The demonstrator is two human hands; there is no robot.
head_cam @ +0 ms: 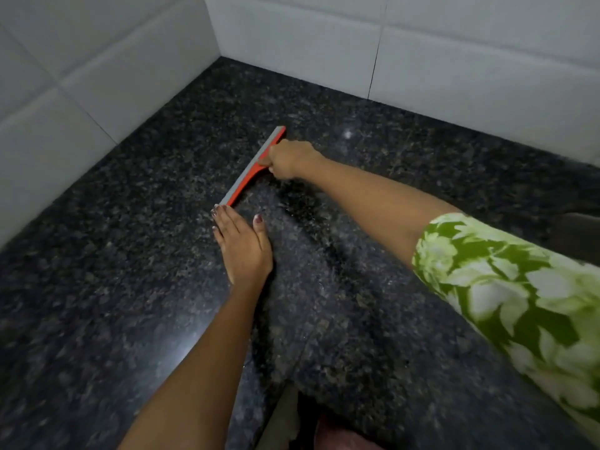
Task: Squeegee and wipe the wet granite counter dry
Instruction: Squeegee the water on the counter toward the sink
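A dark speckled granite counter (136,287) fills the view and runs into a tiled corner. An orange squeegee (250,168) with a grey rubber blade lies on it, blade set diagonally from lower left to upper right. My right hand (287,159) is shut on its handle, arm stretched forward. My left hand (242,245) rests flat on the counter with fingers together, fingertips just at the near end of the blade. A streak of smeared water (311,241) trails behind the blade toward me.
White tiled walls (97,76) close the counter on the left and at the back, meeting in a corner (219,56). A green floral sleeve (506,280) covers my right upper arm. The counter's front edge (269,407) shows at the bottom.
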